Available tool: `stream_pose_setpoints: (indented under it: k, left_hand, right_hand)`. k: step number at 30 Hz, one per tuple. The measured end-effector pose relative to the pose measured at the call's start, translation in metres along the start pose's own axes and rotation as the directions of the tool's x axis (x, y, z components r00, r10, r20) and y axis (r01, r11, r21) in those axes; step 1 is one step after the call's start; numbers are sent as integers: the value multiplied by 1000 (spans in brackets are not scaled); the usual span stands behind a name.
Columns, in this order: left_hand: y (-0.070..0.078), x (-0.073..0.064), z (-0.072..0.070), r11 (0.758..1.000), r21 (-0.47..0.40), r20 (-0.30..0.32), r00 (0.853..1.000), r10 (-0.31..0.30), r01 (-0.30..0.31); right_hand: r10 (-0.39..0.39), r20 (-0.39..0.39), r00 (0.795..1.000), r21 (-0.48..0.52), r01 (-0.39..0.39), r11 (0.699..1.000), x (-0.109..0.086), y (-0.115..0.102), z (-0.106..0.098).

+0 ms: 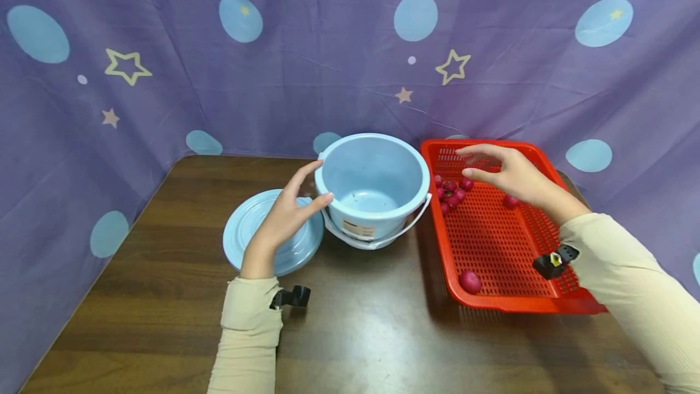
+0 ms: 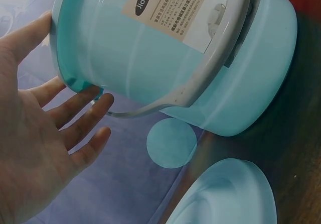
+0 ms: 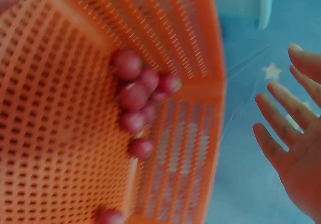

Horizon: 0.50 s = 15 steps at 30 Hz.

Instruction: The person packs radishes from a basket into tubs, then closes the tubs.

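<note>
A light blue plastic bucket (image 1: 358, 166) stands upright, its bottom visible inside and its pale handle hanging down in front. At its left rim is my left hand (image 1: 281, 217), thumb and fingertips touching the edge, fingers fairly straight; the left wrist view shows them spread beside the bucket wall (image 2: 115, 58). My right hand (image 1: 516, 175) hovers over the red perforated basket (image 1: 492, 242), fingers apart and holding nothing. Several small round red radishes (image 3: 134, 97) cluster in one corner of the basket. One radish (image 1: 470, 281) lies in the near corner, another (image 1: 511, 201) under my right wrist.
Left of the bucket a round light blue lid (image 1: 248, 230) lies on the dark wooden table (image 1: 361, 333). A purple curtain (image 1: 328, 78) with stars and blue spots hangs close behind. A label (image 2: 170, 8) is stuck on the bucket's side.
</note>
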<state>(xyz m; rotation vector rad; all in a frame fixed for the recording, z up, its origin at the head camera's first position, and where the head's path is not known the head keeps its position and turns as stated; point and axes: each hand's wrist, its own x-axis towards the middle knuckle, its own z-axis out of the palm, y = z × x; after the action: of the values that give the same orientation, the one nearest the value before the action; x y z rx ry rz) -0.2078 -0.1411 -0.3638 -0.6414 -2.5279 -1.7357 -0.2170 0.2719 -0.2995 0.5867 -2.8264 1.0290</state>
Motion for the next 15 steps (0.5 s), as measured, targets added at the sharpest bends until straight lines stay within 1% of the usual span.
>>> stream_pose_setpoints:
  k: [3,5,6,8,9,11,13,15]
  left_hand:
    - [0,-1,0,1000,2,1,1000,-3,3]
    - [0,-1,0,1000,2,3,1000,-8,8]
    - [0,-1,0,1000,4,4,1000,-15,15]
    - [0,0,-1,1000,0,7,1000,-25,25]
    - [0,0,-1,1000,-4,9,1000,-28,28]
    - [0,0,-2,999,-5,10,999,-36,36]
    - [1,0,-2,999,-3,12,999,-38,38]
    - [1,0,-3,999,6,10,999,-37,37]
  right_hand:
    - [-15,75,997,-19,17,1000,0,16,5]
    - [-22,146,989,-37,28,999,-3,26,9]
    - [-24,183,983,-44,32,999,-5,31,11]
    - [-52,272,961,-7,56,998,-9,38,16]
    - [-59,314,948,25,54,998,-11,42,18]
    - [-87,401,912,95,52,994,-15,47,23]
    - [-116,492,863,174,34,984,-17,50,27]
    - [-125,575,808,216,-3,976,-19,51,30]
